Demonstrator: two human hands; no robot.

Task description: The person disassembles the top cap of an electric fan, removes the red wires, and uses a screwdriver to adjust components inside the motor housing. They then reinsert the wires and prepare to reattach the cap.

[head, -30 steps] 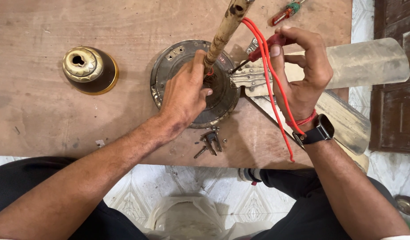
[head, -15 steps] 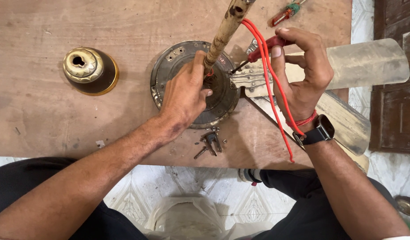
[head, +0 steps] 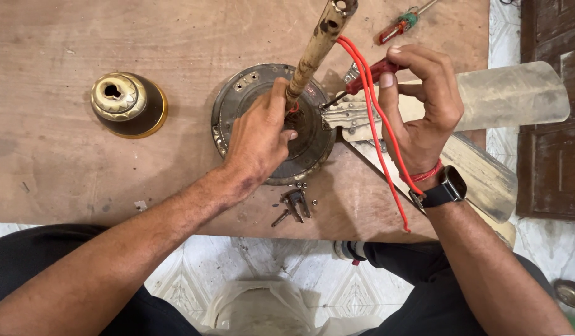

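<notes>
- where the wooden tabletop ends at its near edge, the person's dark-clad legs sit close against it, with patterned floor tiles showing between them; the wide bare stretch of board lies to the left and far side.
- on that left stretch stands a brass canopy cup, well apart from the work.
- near the middle lies the round ceiling fan motor housing, dark and worn, with its rusty downrod rising tilted toward the camera.
- pale fan blades spread to the right of the motor and overhang the table's right edge, crowding that side; a dark wooden door stands just beyond.
- a small heap of screws and a metal bracket lies just in front of the motor, near the table's edge.
- a second screwdriver with a red and green handle lies at the far edge, apart from the hands.
- red wires run from the rod's top down past the right wrist.
- left hand is curled closed around the foot of the downrod, resting on the motor.
- right hand, wearing a black watch, is closed on a red-handled screwdriver whose tip meets the blade bracket beside the motor.
</notes>
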